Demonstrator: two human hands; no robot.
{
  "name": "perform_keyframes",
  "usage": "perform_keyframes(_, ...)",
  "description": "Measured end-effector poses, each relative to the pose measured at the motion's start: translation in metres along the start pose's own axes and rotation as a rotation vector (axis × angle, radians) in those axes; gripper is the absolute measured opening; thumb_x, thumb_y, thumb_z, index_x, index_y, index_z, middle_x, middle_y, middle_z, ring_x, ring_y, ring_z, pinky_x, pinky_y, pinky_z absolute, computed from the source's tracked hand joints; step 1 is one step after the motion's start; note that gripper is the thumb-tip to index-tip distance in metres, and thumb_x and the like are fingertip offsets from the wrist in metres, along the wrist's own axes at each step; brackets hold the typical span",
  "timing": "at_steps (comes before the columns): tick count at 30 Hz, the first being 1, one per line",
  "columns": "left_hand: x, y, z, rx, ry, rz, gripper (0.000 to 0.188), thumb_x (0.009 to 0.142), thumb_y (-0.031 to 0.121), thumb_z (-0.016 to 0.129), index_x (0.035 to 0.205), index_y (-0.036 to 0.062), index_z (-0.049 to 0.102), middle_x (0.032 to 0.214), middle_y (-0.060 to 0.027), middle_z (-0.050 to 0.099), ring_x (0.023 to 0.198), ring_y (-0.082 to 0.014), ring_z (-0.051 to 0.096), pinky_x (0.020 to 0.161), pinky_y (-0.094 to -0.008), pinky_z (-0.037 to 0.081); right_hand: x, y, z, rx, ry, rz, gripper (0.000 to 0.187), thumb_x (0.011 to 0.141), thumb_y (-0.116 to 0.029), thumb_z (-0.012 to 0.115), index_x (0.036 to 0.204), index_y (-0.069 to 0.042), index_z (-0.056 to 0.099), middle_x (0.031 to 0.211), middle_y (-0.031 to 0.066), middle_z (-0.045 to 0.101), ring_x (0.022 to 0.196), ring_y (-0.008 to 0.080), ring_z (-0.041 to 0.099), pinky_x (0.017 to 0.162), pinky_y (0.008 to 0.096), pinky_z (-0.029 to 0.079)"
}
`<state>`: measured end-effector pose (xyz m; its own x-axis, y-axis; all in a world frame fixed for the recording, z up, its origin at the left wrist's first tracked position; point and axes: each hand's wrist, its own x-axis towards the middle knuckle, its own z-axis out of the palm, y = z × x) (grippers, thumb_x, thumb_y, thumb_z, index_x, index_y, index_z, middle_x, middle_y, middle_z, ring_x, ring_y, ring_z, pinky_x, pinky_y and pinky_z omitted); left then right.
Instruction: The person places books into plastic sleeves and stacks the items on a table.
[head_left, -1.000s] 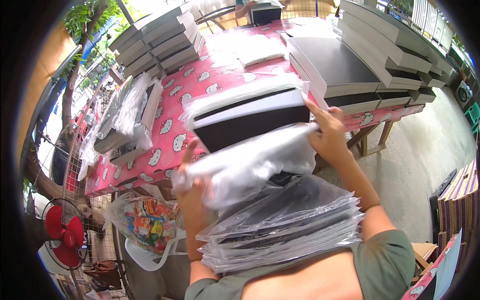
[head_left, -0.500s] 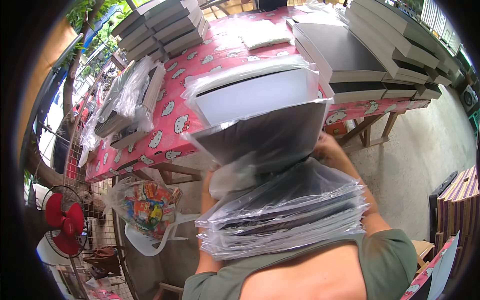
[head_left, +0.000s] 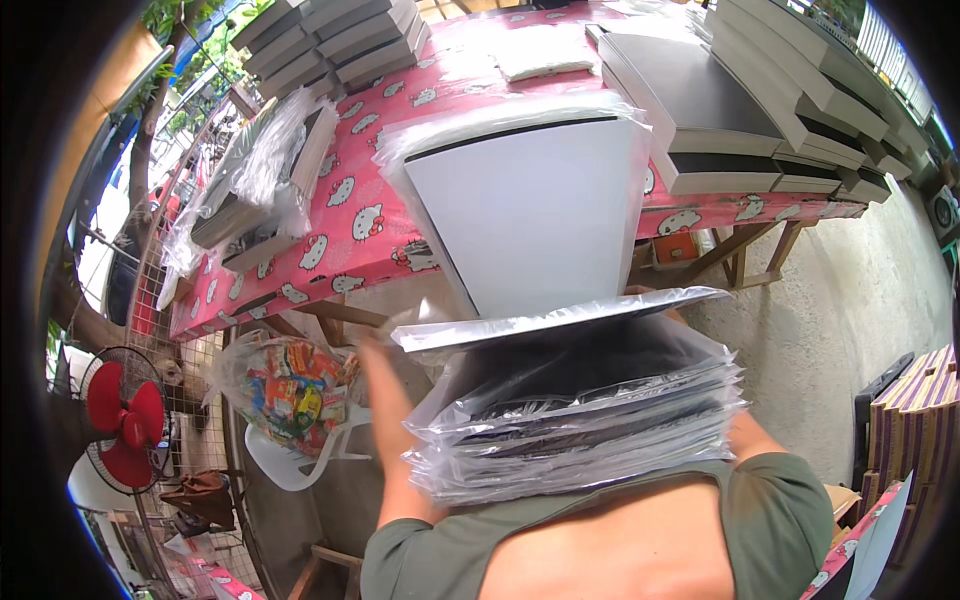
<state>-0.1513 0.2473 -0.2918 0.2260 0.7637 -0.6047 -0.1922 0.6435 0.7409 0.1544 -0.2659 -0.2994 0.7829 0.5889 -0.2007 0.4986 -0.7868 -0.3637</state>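
A stack of dark flat boards in clear plastic sleeves (head_left: 575, 425) sits close against my front. Above its far side a plastic-sleeved dark board (head_left: 560, 318) lies nearly edge-on. Beyond it, a white panel with a dark edge (head_left: 530, 215), also in clear plastic, slants down from the table. My left hand (head_left: 372, 335) is smeared by motion beside the left end of the sleeved board. Mostly hidden behind the stack, my right hand (head_left: 672, 315) is near that board's right part; its fingers hardly show.
The pink patterned table (head_left: 365, 225) carries piles of thick dark-topped boards (head_left: 700, 95), plastic-wrapped boards (head_left: 265, 190) and a white packet (head_left: 545, 60). To the left are a red-bladed fan (head_left: 125, 420) and a bag of colourful packets (head_left: 290, 390) on a white chair (head_left: 280, 460).
The sleeved dark board has come down toward me from a raised tilt onto the stack's far side, uncovering more of the white panel. My left hand has moved outward to the left.
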Motion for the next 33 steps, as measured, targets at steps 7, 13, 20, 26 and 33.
perform_keyframes(7, -0.204, 0.183, 0.108, 0.111, -0.699, 0.833, 0.047, 0.083, 0.009, 0.054, 0.126, 0.0032, 0.035, 0.123, -0.0082, 0.044, 0.109, -0.0170, 0.044, 0.086, -0.0338, 0.040, -0.030, -0.068, -0.237, 1.210, 0.367, -0.431, 0.024, 0.076, -0.012, 0.061, 0.098, -0.006, 0.055, 0.069, 0.0015, 0.057, 0.055, 0.0068, 0.050, 0.045, 0.0177, 0.036)
perform_keyframes(13, -0.343, 0.104, 0.249, 0.152, -1.468, 0.711, 0.047, 0.069, -0.005, 0.052, 0.115, 0.0026, 0.043, 0.126, -0.0151, 0.040, 0.108, -0.0211, 0.046, 0.088, -0.0334, 0.041, -0.002, -0.263, -0.284, 0.558, 0.198, -1.175, 0.100, 0.053, -0.031, 0.079, 0.132, -0.006, 0.024, 0.133, 0.0118, 0.032, 0.115, 0.0229, 0.039, 0.092, 0.0357, 0.033)
perform_keyframes(20, -0.349, 0.112, 0.266, -0.025, -1.360, 0.701, 0.031, 0.082, -0.005, 0.044, 0.112, 0.0007, 0.043, 0.123, -0.0180, 0.040, 0.116, -0.0257, 0.040, 0.093, -0.0331, 0.039, -0.010, -0.267, -0.290, 0.837, 0.537, -0.782, 0.014, 0.074, -0.013, 0.067, 0.076, 0.000, 0.064, 0.061, -0.0012, 0.056, 0.055, 0.0030, 0.045, 0.050, 0.0189, 0.037)
perform_keyframes(26, -0.329, 0.095, 0.269, -0.197, -1.040, 0.674, 0.018, 0.085, 0.016, 0.054, 0.091, -0.0010, 0.055, 0.082, -0.0101, 0.060, 0.070, -0.0163, 0.060, 0.063, -0.0235, 0.050, -0.019, -0.271, -0.285, 0.794, 0.653, -0.626, 0.016, 0.073, -0.017, 0.067, 0.077, -0.002, 0.063, 0.057, -0.0015, 0.050, 0.053, 0.0040, 0.039, 0.048, 0.0202, 0.033)
perform_keyframes(33, -0.333, 0.073, 0.274, -0.093, -0.864, 0.725, 0.020, 0.082, 0.022, 0.060, 0.083, 0.0016, 0.059, 0.067, -0.0023, 0.057, 0.056, -0.0074, 0.052, 0.052, -0.0170, 0.040, 0.000, -0.260, -0.267, 0.874, 0.764, -0.810, 0.016, 0.076, -0.017, 0.065, 0.077, -0.002, 0.061, 0.062, 0.0001, 0.052, 0.052, 0.0032, 0.039, 0.049, 0.0198, 0.033)
